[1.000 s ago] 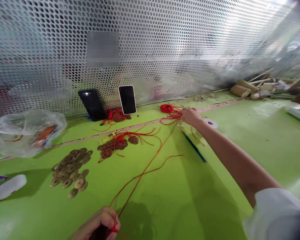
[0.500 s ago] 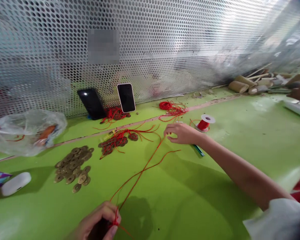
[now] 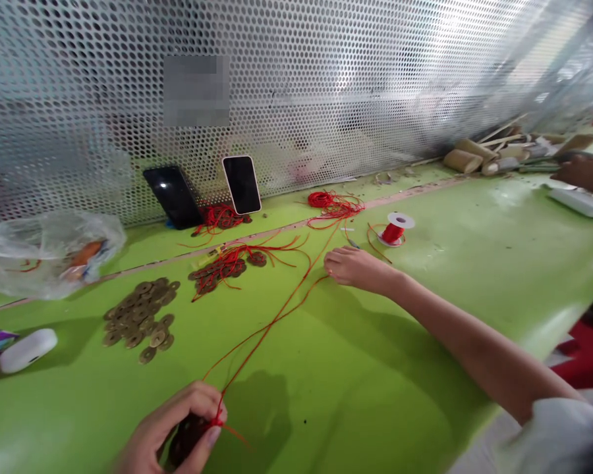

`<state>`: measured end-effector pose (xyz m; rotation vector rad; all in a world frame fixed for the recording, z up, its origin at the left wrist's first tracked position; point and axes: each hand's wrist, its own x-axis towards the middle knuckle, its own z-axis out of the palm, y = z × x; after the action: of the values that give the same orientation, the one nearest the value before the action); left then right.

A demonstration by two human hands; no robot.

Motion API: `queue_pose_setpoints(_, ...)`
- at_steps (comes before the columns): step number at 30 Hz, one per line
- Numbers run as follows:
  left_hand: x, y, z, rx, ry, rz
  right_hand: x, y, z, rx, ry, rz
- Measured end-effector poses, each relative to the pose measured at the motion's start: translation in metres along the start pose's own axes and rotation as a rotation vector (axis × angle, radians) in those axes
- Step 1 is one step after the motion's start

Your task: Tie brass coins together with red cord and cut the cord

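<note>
At the bottom, my left hand is closed around a bunch of dark coins, pinching a red cord knot between thumb and forefinger. Two long strands of red cord run from it across the table and cross midway. My right hand is closed at the far end of the lower strand; the exact grip is hidden. Beyond it, the other strand lies stretched toward a tangle of red cord. A dark bluish tip pokes out behind my right hand; whether I hold it, I cannot tell.
Loose brass coins lie left, beside corded coins. A red cord spool stands right of centre. Two phones lean on the perforated panel. A plastic bag and white case sit left. Another person's hand is far right.
My right hand has let go of the longer strand and lowered onto the end of the other one, closing there. My left hand keeps its hold on the knot. The view has shifted slightly.
</note>
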<state>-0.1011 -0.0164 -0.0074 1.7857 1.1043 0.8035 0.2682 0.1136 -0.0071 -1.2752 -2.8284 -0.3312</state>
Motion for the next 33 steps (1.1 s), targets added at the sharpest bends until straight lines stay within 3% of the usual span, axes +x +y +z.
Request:
queue_pose_setpoints(3, 0.001, -0.004, -0.007, 0.069, -0.062, 0.028, 0.006, 0.003, 0.005, -0.092, 0.038, 0.08)
queue_pose_setpoints(8, 0.0, -0.009, -0.014, 0.119, -0.014, -0.014, 0.012, 0.014, 0.01, -0.02, 0.031, 0.106)
queue_pose_setpoints(11, -0.001, -0.007, -0.011, 0.103, -0.046, -0.013, 0.01, 0.02, 0.012, -0.002, -0.046, 0.128)
queue_pose_setpoints(17, -0.001, 0.002, 0.0, 0.064, -0.052, -0.021, 0.002, 0.026, 0.004, -0.007, -0.065, 0.211)
queue_pose_setpoints(21, 0.0, 0.005, 0.002, 0.072, -0.035, -0.021, 0.004, 0.015, -0.007, 0.047, 0.028, 0.249)
queue_pose_setpoints(24, 0.001, 0.008, 0.003, 0.077, -0.026, -0.018, 0.019, -0.005, -0.008, 0.207, 0.13, 0.161)
queue_pose_setpoints(28, 0.004, 0.014, 0.005, 0.096, -0.03, -0.021, 0.052, -0.024, 0.002, 0.261, 0.124, 0.012)
queue_pose_setpoints(30, 0.004, 0.016, 0.005, 0.104, -0.018, -0.025, 0.07, -0.022, 0.01, 0.251, 0.09, 0.022)
queue_pose_setpoints(33, 0.002, 0.016, 0.004, 0.099, -0.015, -0.036, 0.092, -0.01, 0.017, 0.211, 0.062, 0.149)
